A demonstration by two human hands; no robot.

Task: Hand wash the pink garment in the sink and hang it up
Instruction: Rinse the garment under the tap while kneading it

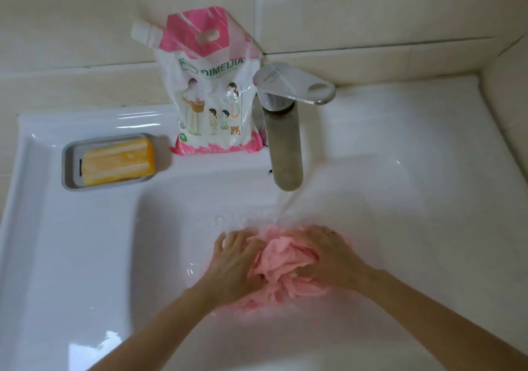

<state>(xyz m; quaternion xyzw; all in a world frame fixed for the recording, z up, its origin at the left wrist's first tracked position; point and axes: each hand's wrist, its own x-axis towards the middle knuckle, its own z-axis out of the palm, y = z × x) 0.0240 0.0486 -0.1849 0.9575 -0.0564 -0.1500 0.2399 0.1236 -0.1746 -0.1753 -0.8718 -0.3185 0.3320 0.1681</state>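
Below the faucet (285, 130), the pink garment (283, 259) is bunched between left hand (237, 262) and right hand (328, 256), fingers curled in; soaked, limp, likely heavy, best gathered whole.

Cream glazed wall tiles (371, 5) stand behind the tap (285, 130), with a dark vertical grout line above it and a horizontal one running right. A side wall (511, 90) joins far right. Soft light glints on the white glossy surface (400, 130).
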